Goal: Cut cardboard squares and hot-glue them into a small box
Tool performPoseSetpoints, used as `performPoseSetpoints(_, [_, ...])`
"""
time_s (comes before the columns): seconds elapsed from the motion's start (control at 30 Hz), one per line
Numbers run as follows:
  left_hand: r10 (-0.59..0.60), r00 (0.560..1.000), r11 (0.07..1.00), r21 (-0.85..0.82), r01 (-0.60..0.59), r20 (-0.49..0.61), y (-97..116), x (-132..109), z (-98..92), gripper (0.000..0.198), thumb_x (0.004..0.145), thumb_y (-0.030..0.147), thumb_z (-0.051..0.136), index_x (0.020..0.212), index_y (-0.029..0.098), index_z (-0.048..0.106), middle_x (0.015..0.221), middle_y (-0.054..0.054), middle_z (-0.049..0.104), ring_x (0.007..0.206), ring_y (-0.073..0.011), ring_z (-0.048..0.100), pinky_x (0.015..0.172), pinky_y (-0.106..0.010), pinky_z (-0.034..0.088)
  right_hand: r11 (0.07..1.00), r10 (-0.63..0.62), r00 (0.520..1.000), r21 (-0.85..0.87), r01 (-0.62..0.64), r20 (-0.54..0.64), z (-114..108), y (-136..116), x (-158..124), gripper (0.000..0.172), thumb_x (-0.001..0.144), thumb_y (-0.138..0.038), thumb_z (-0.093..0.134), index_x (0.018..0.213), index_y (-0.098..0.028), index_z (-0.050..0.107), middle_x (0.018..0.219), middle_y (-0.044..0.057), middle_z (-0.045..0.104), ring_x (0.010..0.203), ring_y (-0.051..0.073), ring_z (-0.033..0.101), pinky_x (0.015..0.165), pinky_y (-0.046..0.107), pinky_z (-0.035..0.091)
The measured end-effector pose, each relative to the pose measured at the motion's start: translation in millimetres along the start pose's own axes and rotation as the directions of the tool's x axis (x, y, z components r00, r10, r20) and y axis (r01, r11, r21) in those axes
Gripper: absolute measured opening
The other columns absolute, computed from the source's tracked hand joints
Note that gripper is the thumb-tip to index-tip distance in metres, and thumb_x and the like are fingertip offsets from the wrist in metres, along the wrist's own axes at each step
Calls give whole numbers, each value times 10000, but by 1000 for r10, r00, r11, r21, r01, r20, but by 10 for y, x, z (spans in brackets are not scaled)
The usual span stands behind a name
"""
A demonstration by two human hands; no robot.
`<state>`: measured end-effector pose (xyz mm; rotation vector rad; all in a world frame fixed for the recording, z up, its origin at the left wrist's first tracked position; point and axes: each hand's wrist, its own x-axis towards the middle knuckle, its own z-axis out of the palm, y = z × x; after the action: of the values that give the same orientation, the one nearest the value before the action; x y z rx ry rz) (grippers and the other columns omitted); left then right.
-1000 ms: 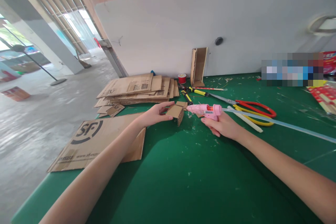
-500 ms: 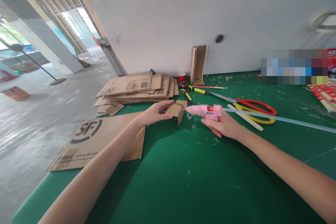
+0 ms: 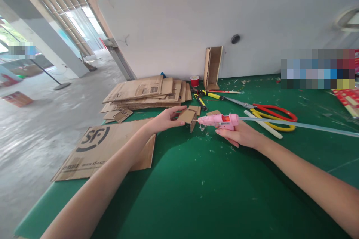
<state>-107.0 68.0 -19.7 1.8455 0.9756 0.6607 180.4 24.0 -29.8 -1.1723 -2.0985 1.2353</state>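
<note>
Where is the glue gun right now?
Head view, mid-table: the glue gun is in the right hand, nozzle pointing left at the cardboard piece that the left hand holds; the scissors lie just behind it.

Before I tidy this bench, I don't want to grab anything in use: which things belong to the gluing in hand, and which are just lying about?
In use: small cardboard piece in the left hand; pink glue gun in the right hand; its glue stick.
Lying about: scissors; cardboard stack; SF cardboard sheet; red spool.

Grey wall [image 3: 196, 15] behind green table [image 3: 202, 186], concrete floor [image 3: 36, 127], bright window [image 3: 78, 22].
</note>
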Motion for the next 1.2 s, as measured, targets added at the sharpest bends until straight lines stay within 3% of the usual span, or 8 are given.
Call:
performPoseSetpoints(0.47, [5, 1000, 1000, -26, -5, -12, -31, 9, 5, 719, 704, 323, 738, 1347, 185, 448, 1464, -120, 397, 1348, -287, 365, 1143, -464, 237, 1000, 5, 999, -3, -5, 35, -23, 22, -2, 341, 861, -361, 511, 1116, -184, 651, 362, -78, 431, 351, 107, 409, 472, 256, 377])
performPoseSetpoints(0.57, [4, 1000, 999, -46, -5, -13, -41, 10, 11, 725, 701, 317, 742, 1348, 175, 447, 1471, -129, 384, 1352, -286, 358, 1137, -451, 253, 998, -7, 999, 68, 3, 48, -16, 19, -4, 300, 845, -353, 542, 1067, -185, 656, 376, -81, 435, 354, 97, 411, 455, 243, 376])
performPoseSetpoints(0.7, [0, 1000, 992, -128, -2, -10, -40, 3, 24, 800, 689, 298, 752, 1393, 191, 388, 1459, -138, 397, 1340, -296, 373, 1111, -469, 295, 950, -7, 992, 308, 45, -124, 5, 43, 15, 215, 780, -376, 609, 815, -164, 628, 582, -19, 593, 354, 66, 439, 386, 230, 331])
performPoseSetpoints(0.83, [-25, 1000, 990, -136, 25, 0, 2, -20, 36, 826, 692, 281, 749, 1413, 221, 350, 1445, -134, 411, 1335, -295, 377, 1087, -476, 329, 882, 55, 937, 457, 116, -344, 14, 98, 61, 279, 761, -419, 621, 822, -147, 631, 676, 15, 638, 349, 61, 450, 359, 234, 316])
performPoseSetpoints(0.97, [-3, 999, 1000, -20, 4, 33, 110, -53, 39, 752, 678, 270, 751, 1352, 218, 422, 1402, -126, 439, 1279, -286, 435, 1036, -432, 392, 882, 105, 906, 460, 106, -411, 14, 120, 94, 315, 761, -448, 629, 829, -140, 632, 636, 8, 619, 357, 75, 462, 361, 239, 331])
performPoseSetpoints(1.07, [74, 996, 986, 146, -81, 54, 237, -78, 33, 672, 674, 306, 743, 1280, 216, 469, 1319, -114, 456, 1183, -267, 496, 950, -384, 461, 884, 123, 900, 458, 93, -419, 14, 114, 101, 320, 756, -450, 636, 838, -140, 632, 626, 10, 616, 361, 83, 465, 361, 248, 321])
performPoseSetpoints(1.2, [218, 972, 884, 404, -234, 85, 420, -116, 42, 631, 680, 347, 717, 1249, 225, 473, 1212, -86, 458, 1133, -251, 490, 943, -373, 453, 870, 174, 896, 490, 54, -409, 14, 108, 103, 318, 757, -451, 644, 803, -136, 641, 599, 15, 611, 365, 81, 465, 369, 252, 315])
